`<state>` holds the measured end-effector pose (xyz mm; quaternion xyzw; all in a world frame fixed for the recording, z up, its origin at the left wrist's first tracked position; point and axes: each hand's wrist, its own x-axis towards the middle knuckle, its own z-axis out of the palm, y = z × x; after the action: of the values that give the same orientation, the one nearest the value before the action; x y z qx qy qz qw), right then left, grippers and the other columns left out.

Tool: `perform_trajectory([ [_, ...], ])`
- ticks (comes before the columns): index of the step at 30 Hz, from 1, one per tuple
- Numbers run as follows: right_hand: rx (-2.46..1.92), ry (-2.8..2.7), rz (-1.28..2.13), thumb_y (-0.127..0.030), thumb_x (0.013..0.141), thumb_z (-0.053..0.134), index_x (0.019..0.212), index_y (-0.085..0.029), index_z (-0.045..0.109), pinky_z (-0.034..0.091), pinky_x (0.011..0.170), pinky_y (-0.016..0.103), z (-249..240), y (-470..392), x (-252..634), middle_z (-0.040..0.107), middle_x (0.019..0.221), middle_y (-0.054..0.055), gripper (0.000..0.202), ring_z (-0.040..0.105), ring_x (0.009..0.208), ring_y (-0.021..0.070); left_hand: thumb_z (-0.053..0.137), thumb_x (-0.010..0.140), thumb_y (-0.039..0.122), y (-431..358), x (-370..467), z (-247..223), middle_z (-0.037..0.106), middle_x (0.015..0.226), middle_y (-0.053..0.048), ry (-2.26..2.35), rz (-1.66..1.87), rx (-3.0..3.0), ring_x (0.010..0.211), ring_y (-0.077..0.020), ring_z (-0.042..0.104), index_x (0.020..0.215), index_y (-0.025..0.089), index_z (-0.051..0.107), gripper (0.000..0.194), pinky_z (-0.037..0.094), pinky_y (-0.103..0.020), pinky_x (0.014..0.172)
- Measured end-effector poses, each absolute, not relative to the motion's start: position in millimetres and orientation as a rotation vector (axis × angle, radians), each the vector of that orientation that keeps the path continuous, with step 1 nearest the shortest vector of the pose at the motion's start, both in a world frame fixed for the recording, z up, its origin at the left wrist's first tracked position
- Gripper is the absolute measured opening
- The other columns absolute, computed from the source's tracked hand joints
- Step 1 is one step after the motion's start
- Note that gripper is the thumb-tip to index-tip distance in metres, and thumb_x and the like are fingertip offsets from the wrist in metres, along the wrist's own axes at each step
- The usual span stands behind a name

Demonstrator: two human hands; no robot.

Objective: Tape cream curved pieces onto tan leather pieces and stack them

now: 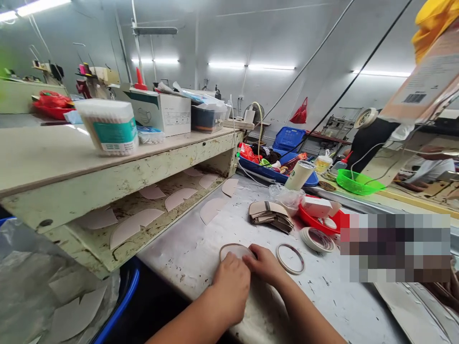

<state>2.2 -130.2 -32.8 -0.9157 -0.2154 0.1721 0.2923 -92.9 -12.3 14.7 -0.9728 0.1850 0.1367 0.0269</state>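
Note:
Close together at the table's near edge, both my hands are on a pale curved cut piece (234,249) with a brown rim. My left hand (232,285) is closed, its curled fingers pressed on the piece. At the piece's right end, my right hand (267,265) grips it between thumb and fingers. My hands hide much of the piece. Just right of my right hand lies a thin roll of tape (291,258). Beyond my hands is a bundled stack of similar curved pieces (270,215), with a dark band across its top.
More tape rolls (317,240) sit beside a red tray (304,215). Loose pale pieces (182,197) lie on the shelf under the raised bench (143,167) at left. A tumbler (300,175) and a blue basket (311,178) stand farther back. A plastic-lined bin (134,282) is at lower left.

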Motion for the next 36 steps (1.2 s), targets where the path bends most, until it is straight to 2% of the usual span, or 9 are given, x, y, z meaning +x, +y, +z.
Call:
perform_trajectory([
  [5, -2.421, -0.525, 0.398, -0.024, 0.080, 0.053, 0.078, -0.015, 0.059, 0.029, 0.055, 0.022, -36, -130, 2, 0.063, 0.072, 0.001, 0.011, 0.051, 0.064, 0.0127, 0.058, 0.070, 0.021, -5, -93, 5, 0.052, 0.122, -0.023, 0.584, 0.416, -3.009, 0.113, -0.0310, 0.048, 0.128, 0.000, 0.038, 0.065, 0.026, -0.046, 0.103],
  [10, -2.451, -0.504, 0.373, -0.024, 0.077, 0.058, 0.083, -0.016, 0.059, 0.032, 0.057, 0.023, -33, -130, 1, 0.065, 0.078, 0.003, 0.010, 0.056, 0.070, 0.0151, 0.051, 0.072, 0.013, -2, -84, 4, 0.061, 0.105, -0.020, 0.544, 0.376, -3.030, 0.098, -0.0291, 0.056, 0.118, 0.001, 0.050, 0.048, 0.030, -0.048, 0.099],
  [14, -2.605, -0.528, 0.298, -0.028, 0.078, 0.058, 0.099, -0.014, 0.055, 0.041, 0.063, 0.027, -29, -127, -3, 0.064, 0.091, 0.008, 0.025, 0.060, 0.079, 0.0210, 0.043, 0.074, 0.006, -5, -78, 10, 0.064, 0.094, -0.017, 0.514, 0.385, -3.016, 0.091, -0.0288, 0.059, 0.105, 0.005, 0.060, 0.036, 0.035, -0.047, 0.093],
  [17, -2.676, -0.625, 0.058, -0.019, 0.082, 0.051, 0.106, -0.014, 0.055, 0.046, 0.077, 0.035, -31, -127, -11, 0.060, 0.106, 0.013, 0.025, 0.058, 0.094, 0.0245, 0.042, 0.074, 0.005, -3, -75, 12, 0.064, 0.094, -0.015, 0.524, 0.397, -2.999, 0.091, -0.0281, 0.059, 0.103, 0.007, 0.062, 0.036, 0.036, -0.047, 0.093],
  [22, -2.355, -1.297, 0.154, -0.012, 0.077, 0.047, 0.134, -0.009, 0.037, 0.030, 0.107, 0.042, -43, -131, -24, 0.037, 0.139, 0.016, 0.058, 0.033, 0.129, 0.0232, 0.044, 0.075, 0.008, 2, -75, 6, 0.063, 0.106, -0.019, 0.559, 0.385, -2.988, 0.104, -0.0299, 0.054, 0.106, 0.006, 0.061, 0.035, 0.028, -0.049, 0.100],
  [25, -2.328, -1.335, 0.302, -0.023, 0.076, 0.054, 0.139, -0.007, 0.027, 0.022, 0.110, 0.045, -48, -133, -27, 0.025, 0.143, 0.017, 0.070, 0.022, 0.134, 0.0253, 0.040, 0.075, 0.008, 6, -78, 0, 0.061, 0.111, -0.019, 0.584, 0.347, -2.999, 0.106, -0.0285, 0.055, 0.111, 0.007, 0.058, 0.040, 0.024, -0.051, 0.103],
  [30, -2.312, -1.312, 0.374, -0.035, 0.081, 0.056, 0.137, -0.009, 0.033, 0.017, 0.110, 0.047, -42, -136, -21, 0.023, 0.143, 0.016, 0.067, 0.019, 0.134, 0.0262, 0.041, 0.073, 0.007, 8, -83, -7, 0.058, 0.114, -0.023, 0.629, 0.333, -3.004, 0.110, -0.0306, 0.053, 0.115, 0.004, 0.055, 0.045, 0.017, -0.053, 0.106],
  [33, -2.157, -1.221, 0.533, -0.031, 0.075, 0.063, 0.139, -0.014, 0.030, 0.023, 0.109, 0.043, -30, -143, -8, 0.027, 0.143, 0.015, 0.074, 0.025, 0.133, 0.0245, 0.040, 0.076, 0.010, 7, -91, -4, 0.058, 0.112, -0.025, 0.609, 0.325, -3.023, 0.110, -0.0320, 0.053, 0.114, 0.000, 0.055, 0.043, 0.018, -0.054, 0.107],
  [36, -2.099, -0.855, 0.495, -0.034, 0.080, 0.056, 0.138, -0.018, 0.030, 0.039, 0.097, 0.036, -17, -149, 4, 0.043, 0.136, 0.012, 0.066, 0.043, 0.123, 0.0207, 0.042, 0.083, 0.025, 6, -105, -2, 0.047, 0.125, -0.025, 0.522, 0.368, -3.105, 0.120, -0.0333, 0.043, 0.123, -0.002, 0.045, 0.049, 0.021, -0.054, 0.106],
])
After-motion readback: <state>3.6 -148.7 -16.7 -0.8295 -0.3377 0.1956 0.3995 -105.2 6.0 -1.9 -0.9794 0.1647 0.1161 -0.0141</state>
